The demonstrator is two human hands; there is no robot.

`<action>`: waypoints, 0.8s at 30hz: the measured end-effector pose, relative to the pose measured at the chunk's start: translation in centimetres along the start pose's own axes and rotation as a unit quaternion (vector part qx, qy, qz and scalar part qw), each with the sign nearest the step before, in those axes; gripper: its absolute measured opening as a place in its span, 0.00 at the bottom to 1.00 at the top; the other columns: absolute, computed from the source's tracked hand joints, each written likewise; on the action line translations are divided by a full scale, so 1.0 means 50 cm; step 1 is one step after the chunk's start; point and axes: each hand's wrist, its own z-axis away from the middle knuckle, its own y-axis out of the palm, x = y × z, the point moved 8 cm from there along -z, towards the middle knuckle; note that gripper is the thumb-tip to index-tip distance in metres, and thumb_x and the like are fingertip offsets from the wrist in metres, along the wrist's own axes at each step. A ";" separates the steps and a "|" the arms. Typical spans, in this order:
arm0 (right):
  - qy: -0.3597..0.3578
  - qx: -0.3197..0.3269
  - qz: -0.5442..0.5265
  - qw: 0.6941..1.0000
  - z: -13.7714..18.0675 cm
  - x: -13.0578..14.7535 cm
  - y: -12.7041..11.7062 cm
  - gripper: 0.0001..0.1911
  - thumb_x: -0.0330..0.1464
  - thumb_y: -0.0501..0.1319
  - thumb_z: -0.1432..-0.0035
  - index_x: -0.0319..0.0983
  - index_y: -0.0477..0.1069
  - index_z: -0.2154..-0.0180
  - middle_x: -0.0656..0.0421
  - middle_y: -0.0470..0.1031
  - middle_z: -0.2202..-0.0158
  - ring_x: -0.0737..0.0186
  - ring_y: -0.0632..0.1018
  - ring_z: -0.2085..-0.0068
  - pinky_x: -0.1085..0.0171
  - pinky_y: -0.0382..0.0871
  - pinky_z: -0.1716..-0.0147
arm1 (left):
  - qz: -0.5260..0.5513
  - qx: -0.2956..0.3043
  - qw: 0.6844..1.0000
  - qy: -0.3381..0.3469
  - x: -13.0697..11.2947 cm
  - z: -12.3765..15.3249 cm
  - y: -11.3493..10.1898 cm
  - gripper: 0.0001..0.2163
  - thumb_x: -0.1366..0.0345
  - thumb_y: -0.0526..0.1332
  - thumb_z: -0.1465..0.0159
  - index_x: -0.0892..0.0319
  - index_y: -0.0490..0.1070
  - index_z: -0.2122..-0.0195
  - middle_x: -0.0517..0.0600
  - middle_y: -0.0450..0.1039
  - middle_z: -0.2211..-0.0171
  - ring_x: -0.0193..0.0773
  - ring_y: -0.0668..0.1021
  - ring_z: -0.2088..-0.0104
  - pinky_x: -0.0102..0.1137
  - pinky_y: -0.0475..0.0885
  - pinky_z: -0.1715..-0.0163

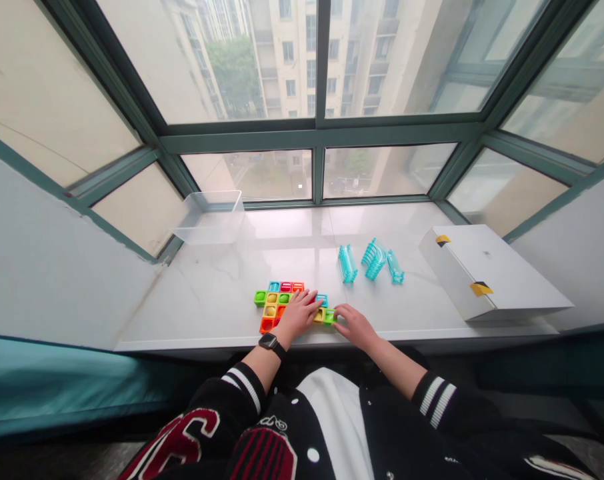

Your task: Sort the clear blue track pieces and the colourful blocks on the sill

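A flat patch of small square toy blocks (271,299) in green, yellow, red, orange and blue lies near the front edge of the white sill. My left hand (298,313) rests palm down across the patch with its fingers stretched out, covering part of it. At the patch's right end is a light green block (329,316). The thumb and fingers of my right hand (356,326) are at that block's right side, curved and apart, seeming to touch it. I cannot tell whether they grip it.
Several clear turquoise plastic pieces (374,259) lie behind and right of the blocks. An open transparent bin (209,227) stands at the back left of the sill (202,313). To the right is a white box (497,267) with yellow-black tabs. Window frames (372,137) border the back.
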 end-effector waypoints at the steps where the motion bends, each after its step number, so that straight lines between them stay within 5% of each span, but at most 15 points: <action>1: 0.001 0.001 -0.005 1.000 0.005 -0.002 -0.002 0.06 0.31 0.65 0.37 0.45 0.73 0.57 0.54 0.76 0.48 0.54 0.79 0.48 0.54 0.74 0.44 | -0.001 -0.005 1.000 -0.004 0.004 0.002 -0.001 0.21 0.65 0.57 0.27 0.43 0.72 0.35 0.49 0.66 0.29 0.51 0.66 0.29 0.55 0.59 0.28; 6: 0.024 -0.012 -0.013 1.000 0.019 -0.032 -0.010 0.07 0.31 0.64 0.39 0.44 0.71 0.57 0.55 0.76 0.51 0.56 0.80 0.50 0.56 0.75 0.47 | 0.004 -0.011 0.999 -0.032 0.024 0.010 -0.007 0.24 0.71 0.58 0.31 0.46 0.73 0.36 0.49 0.66 0.29 0.51 0.67 0.29 0.55 0.59 0.28; 10: 0.079 -0.041 -0.015 0.996 0.023 -0.080 -0.026 0.24 0.33 0.65 0.41 0.44 0.69 0.43 0.54 0.75 0.50 0.57 0.80 0.57 0.56 0.78 0.51 | 0.014 -0.014 0.999 -0.037 0.030 0.014 -0.010 0.25 0.72 0.58 0.33 0.48 0.74 0.36 0.49 0.66 0.29 0.52 0.66 0.29 0.56 0.59 0.28; 13: 0.087 -0.049 0.005 0.995 0.030 -0.105 -0.042 0.33 0.34 0.66 0.43 0.45 0.64 0.36 0.53 0.75 0.49 0.54 0.80 0.52 0.53 0.77 0.47 | 0.022 -0.025 0.999 -0.033 0.033 0.016 -0.011 0.27 0.75 0.58 0.35 0.48 0.74 0.36 0.49 0.67 0.30 0.51 0.67 0.29 0.56 0.58 0.27; 24: 0.159 -0.038 0.045 0.986 0.057 -0.158 -0.070 0.35 0.32 0.69 0.47 0.45 0.69 0.37 0.51 0.77 0.42 0.47 0.79 0.45 0.50 0.72 0.42 | 0.077 -0.055 0.995 -0.044 0.046 0.022 -0.022 0.28 0.78 0.56 0.37 0.47 0.77 0.39 0.48 0.71 0.33 0.49 0.69 0.31 0.54 0.62 0.28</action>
